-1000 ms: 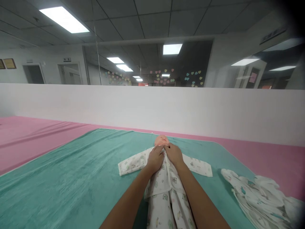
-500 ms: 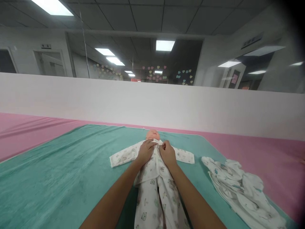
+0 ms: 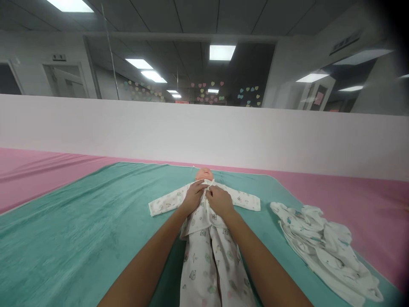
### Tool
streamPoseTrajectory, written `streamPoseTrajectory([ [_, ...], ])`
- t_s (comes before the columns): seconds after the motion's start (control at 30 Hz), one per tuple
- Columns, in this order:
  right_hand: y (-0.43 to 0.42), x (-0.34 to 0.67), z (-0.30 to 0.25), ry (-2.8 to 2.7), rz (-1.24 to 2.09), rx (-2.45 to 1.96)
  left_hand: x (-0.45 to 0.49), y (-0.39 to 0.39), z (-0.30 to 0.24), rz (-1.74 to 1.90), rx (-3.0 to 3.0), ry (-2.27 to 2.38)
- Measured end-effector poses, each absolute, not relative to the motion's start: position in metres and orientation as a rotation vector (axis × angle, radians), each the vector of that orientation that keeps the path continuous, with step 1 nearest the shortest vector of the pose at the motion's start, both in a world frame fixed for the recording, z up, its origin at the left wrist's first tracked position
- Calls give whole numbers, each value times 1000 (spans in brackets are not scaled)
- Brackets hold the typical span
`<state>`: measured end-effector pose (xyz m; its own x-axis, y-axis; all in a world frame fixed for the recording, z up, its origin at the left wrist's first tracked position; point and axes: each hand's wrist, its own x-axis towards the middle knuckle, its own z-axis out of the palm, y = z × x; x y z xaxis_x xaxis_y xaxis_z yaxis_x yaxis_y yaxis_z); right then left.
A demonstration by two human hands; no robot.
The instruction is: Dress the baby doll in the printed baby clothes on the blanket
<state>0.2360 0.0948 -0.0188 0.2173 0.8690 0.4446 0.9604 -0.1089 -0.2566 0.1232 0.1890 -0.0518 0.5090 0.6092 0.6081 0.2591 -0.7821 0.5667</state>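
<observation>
A baby doll lies on its back, its head (image 3: 204, 174) away from me. It wears a white baby shirt (image 3: 200, 224) printed with small animals, its sleeves spread to both sides, and matching trousers (image 3: 198, 266). Just below the collar, my left hand (image 3: 193, 197) has its fingertips closed on the shirt's front edge. My right hand (image 3: 220, 200) pinches the shirt front beside it, fingers curled. The two hands nearly touch at the chest. Whatever fastening lies between the fingertips is too small and covered to make out.
Under the doll spreads a green blanket (image 3: 96, 221), over a pink sheet (image 3: 322, 189). Crumpled white printed baby clothes (image 3: 326, 251) lie to the right. A low white wall (image 3: 159, 132) with glass above it stands behind.
My right hand has shifted left across the shirt front, closer to my left hand. My left hand stays near the collar. The view has tilted slightly downward.
</observation>
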Motion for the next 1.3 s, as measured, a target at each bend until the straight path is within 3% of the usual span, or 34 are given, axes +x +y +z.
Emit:
streamPoseTrajectory([
  [1.1,87,249,-34,-1201,52,-1804,120,168,-44,1228,2456,765],
  [1.3,50,232,-39,-1528,-101,-1739,102,136,-51,1219,2572,651],
])
